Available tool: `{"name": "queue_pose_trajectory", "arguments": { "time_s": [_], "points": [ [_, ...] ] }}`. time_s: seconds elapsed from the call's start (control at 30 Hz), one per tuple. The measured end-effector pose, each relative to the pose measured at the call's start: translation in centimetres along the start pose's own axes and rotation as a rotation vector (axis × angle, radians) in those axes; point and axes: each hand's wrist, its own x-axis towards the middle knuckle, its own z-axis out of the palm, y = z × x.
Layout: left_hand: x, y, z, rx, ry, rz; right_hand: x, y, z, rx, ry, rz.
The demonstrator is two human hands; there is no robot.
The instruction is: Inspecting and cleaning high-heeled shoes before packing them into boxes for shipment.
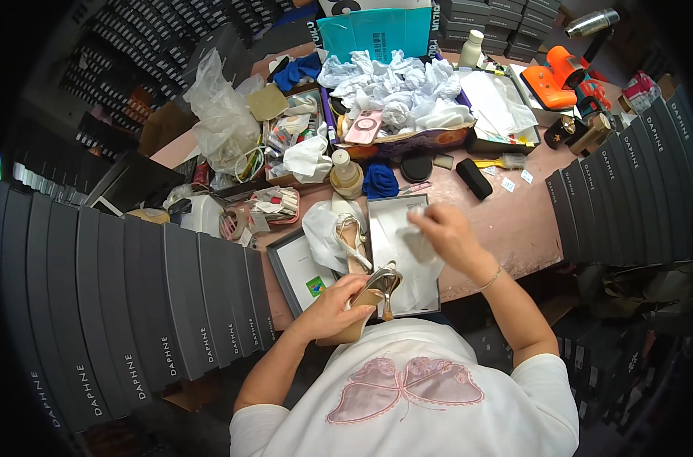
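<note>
A view from above onto a cluttered pink worktable [514, 228], with the person's two forearms coming in from the lower edge. The left hand [332, 308] is curled closed around a metallic gold high-heeled shoe [373, 293], gripping it by the sole near the table's front edge, with the thin heel pointing down toward the person's white shirt. The right hand [445, 232] is raised over an open grey shoebox [401, 255] lined with white paper; its fingers are pinched together on a small pale scrap, perhaps cloth or paper, though what it is cannot be told. The two hands are apart, the shoe lying just left of the box's near corner. A second shoe [352, 240] with thin straps rests between the box and a crumpled white bag [320, 232]. The box lid [304, 270] lies to the left. Stacks of dark grey shoeboxes [133, 305] stand on both sides.
</note>
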Motion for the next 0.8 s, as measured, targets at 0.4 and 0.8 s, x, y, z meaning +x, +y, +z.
{"name": "queue_pose_trajectory", "arguments": {
  "time_s": [0.4,0.8],
  "points": [
    [1.4,1.6,1.4,0.382,-0.173,0.064,1.8,-3.2,-2.3,0.777,-0.863,0.271],
    [12.2,-6.1,4.3,0.067,0.205,-0.174,-14.4,-6.3,-7.5,1.91,-0.001,1.089]
  ]
}}
